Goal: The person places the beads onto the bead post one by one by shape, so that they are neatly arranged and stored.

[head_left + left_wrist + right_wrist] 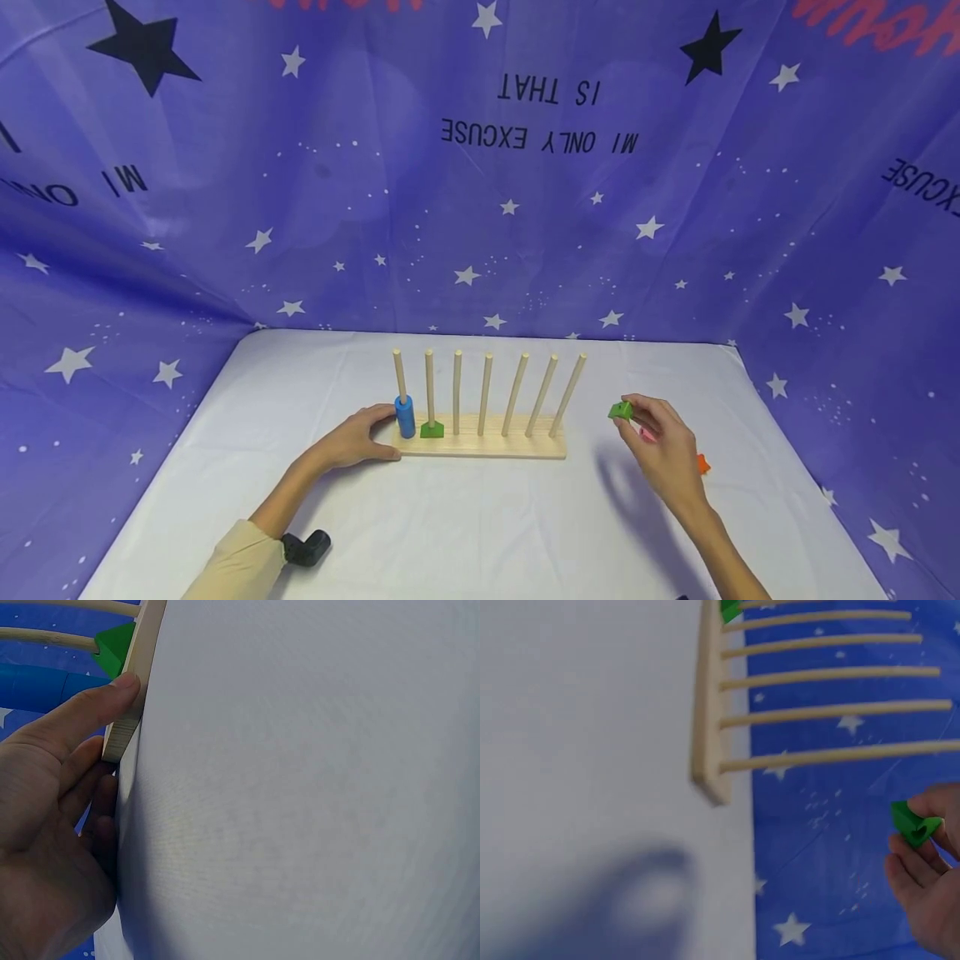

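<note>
1. The right hand (663,446) holds a small green block (620,410) off the white worktop (480,533), to the right of the wooden peg rack (480,446) and apart from it. The grip is a fingertip pinch, thumb against the forefingers.
2. In the right wrist view the green block (913,823) shows a dark hole through its face. It looks like a light, rigid painted-wood piece; I judge it slick enough to twist in a loose pinch.
3. The best hold appears to be on its flat outer sides, so the hole stays uncovered.
4. The left hand (356,442) rests on the worktop at the rack's left end, its thumb (97,705) pressing the base edge and its fingers loosely bent against the end. It grasps nothing round.
5. The rack has seven thin upright dowels that lean slightly. They seem stiff but slender, and the base seems light enough to slide if knocked.
6. A blue cylinder (405,415) sits on the leftmost dowel, and a green piece (432,429) sits at the foot of the second.
7. An orange piece (702,463) and a pink one (646,433) lie partly hidden behind the right hand.
</note>
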Demonstrator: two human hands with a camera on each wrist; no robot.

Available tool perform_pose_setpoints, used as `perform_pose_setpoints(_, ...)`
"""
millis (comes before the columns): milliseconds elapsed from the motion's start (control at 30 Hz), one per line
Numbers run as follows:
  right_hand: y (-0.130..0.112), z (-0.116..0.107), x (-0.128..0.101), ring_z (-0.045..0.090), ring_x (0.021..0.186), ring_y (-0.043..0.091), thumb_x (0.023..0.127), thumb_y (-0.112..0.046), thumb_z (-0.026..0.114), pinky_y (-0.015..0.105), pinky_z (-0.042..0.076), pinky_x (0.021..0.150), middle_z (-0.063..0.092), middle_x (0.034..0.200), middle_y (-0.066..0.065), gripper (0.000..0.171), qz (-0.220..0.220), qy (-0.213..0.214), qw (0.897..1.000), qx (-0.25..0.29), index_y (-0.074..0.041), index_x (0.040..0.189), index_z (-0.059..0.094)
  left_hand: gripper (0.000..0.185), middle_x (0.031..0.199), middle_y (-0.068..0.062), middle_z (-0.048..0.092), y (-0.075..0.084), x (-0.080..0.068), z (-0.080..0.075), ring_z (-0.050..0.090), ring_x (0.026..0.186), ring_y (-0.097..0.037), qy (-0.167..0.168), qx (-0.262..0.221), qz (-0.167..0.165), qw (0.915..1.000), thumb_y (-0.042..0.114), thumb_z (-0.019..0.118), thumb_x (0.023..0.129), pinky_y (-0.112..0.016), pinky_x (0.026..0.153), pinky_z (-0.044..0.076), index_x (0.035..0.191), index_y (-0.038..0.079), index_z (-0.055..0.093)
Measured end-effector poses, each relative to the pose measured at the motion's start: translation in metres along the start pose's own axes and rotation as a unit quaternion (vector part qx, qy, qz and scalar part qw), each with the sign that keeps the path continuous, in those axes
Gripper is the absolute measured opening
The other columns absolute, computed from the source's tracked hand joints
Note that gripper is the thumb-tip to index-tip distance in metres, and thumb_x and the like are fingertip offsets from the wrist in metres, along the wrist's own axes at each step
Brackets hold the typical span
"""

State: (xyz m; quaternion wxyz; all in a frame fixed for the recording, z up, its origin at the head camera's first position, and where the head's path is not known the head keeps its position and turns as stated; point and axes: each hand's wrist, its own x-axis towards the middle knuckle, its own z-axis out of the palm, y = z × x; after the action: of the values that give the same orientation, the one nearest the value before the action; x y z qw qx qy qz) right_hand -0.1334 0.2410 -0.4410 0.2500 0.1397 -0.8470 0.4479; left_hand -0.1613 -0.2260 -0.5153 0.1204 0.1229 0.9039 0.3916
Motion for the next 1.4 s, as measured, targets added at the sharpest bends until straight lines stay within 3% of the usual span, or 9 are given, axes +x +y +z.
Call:
perform_pose_setpoints(100,-0.025,0.005,0.009,0.065,0.101,0.003,0.079,0.017,0.074,0.018,0.051,0.091,0.064,0.104,0.012,0.036,-0.037,-0.005,0.998,0.055,0.003,0.112,0.069,0.087,0.149,-0.028,0.041,0.0,0.0,-0.001,0.032,0.139,-0.049,0.0,0.002,0.002,1.0,0.033,0.085,0.078,-0.064,0.113,0.024,0.145,-0.006,0.045)
perform_pose_setpoints(333,-0.079,0.023,0.031,0.062,0.097,0.011,0.074,0.03,0.066,0.021,0.053,0.091,0.06,0.105,0.022,0.04,-0.095,-0.03,0.986,0.135,0.016,0.111,0.066,0.087,0.149,-0.029,0.041,0.001,0.0,0.0,0.032,0.139,-0.049,-0.002,-0.002,0.008,1.0,0.033,0.085,0.078,-0.063,0.114,0.024,0.144,-0.007,0.045)
perform_pose_setpoints(533,-0.103,0.043,0.048,0.061,0.097,0.014,0.081,0.023,0.065,0.022,0.054,0.087,0.061,0.113,0.017,0.041,-0.103,-0.071,0.973,0.194,0.007,0.119,0.066,0.087,0.149,-0.028,0.041,0.003,-0.001,0.0,0.032,0.139,-0.049,-0.001,0.002,0.006,1.0,0.033,0.086,0.078,-0.062,0.114,0.024,0.144,-0.007,0.045)
perform_pose_setpoints(800,-0.133,0.073,0.066,0.065,0.095,0.021,0.084,0.012,0.071,0.028,0.055,0.084,0.067,0.113,0.011,0.037,-0.103,-0.099,0.967,0.21,0.003,0.12,0.065,0.086,0.148,-0.028,0.042,0.005,-0.002,0.0,0.033,0.139,-0.049,0.001,0.004,0.007,1.0,0.031,0.086,0.078,-0.062,0.114,0.024,0.144,-0.007,0.046)
perform_pose_setpoints(1067,-0.152,0.106,0.075,0.062,0.096,0.018,0.083,0.004,0.075,0.037,0.054,0.084,0.069,0.108,0.004,0.032,-0.109,-0.113,0.973,0.172,-0.003,0.114,0.07,0.086,0.149,-0.027,0.042,0.004,-0.001,0.0,0.032,0.139,-0.048,-0.001,-0.001,0.008,1.0,0.03,0.086,0.077,-0.062,0.114,0.024,0.144,-0.006,0.046)
perform_pose_setpoints(1400,-0.167,0.132,0.079,0.062,0.097,0.013,0.087,0.002,0.073,0.027,0.054,0.091,0.067,0.108,0.004,0.031,-0.124,-0.144,0.971,0.146,-0.003,0.118,0.07,0.085,0.147,-0.027,0.044,0.002,0.001,0.0,0.034,0.138,-0.048,0.005,-0.004,0.011,0.9999,0.029,0.087,0.077,-0.062,0.113,0.026,0.144,-0.005,0.047)
